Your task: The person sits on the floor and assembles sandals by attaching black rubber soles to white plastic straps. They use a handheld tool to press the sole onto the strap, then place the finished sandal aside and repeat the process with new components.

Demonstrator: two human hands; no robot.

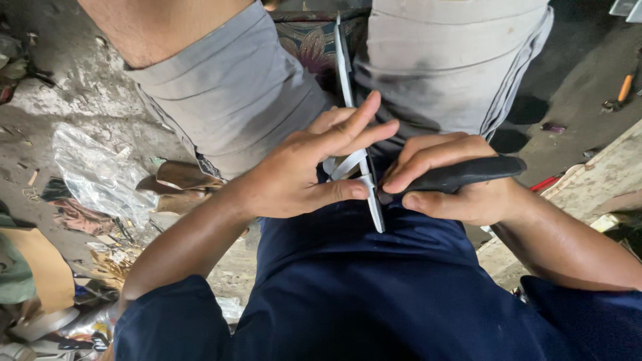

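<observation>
Over on the left, the dirty concrete floor [80, 100] is littered with scraps: a crumpled clear plastic bag [100, 175] lies beside the person's leg, a sheet of brown cardboard [47, 267] sits near the lower edge, and bits of paper and small debris are scattered around them. The person is seated, knees apart in grey shorts [234, 93], with a dark blue shirt filling the bottom of the view. The left hand [304, 170] comes in over the lap and is closed on a thin, pale grey strip of metal or plastic [361, 167]; the thumb presses against its lower part while the forefinger and middle finger stretch out over the top. The strip runs nearly upright between the knees, from the patterned cushion [311, 43] at the top down to the belly, and a second curved band of the same pale material loops under the left fingers. Just beside it, the right hand [455, 184] is wrapped tightly around the black handle of a tool [461, 174], thumb underneath and forefinger laid along the top; the tool's working end meets the strip, though the tip itself is hidden between the fingers. Further right, a red-handled tool [547, 182] lies on the floor, an orange-handled one [624, 87] lies well apart near the top corner, and a worn wooden board [602, 177] slants along the edge.
</observation>
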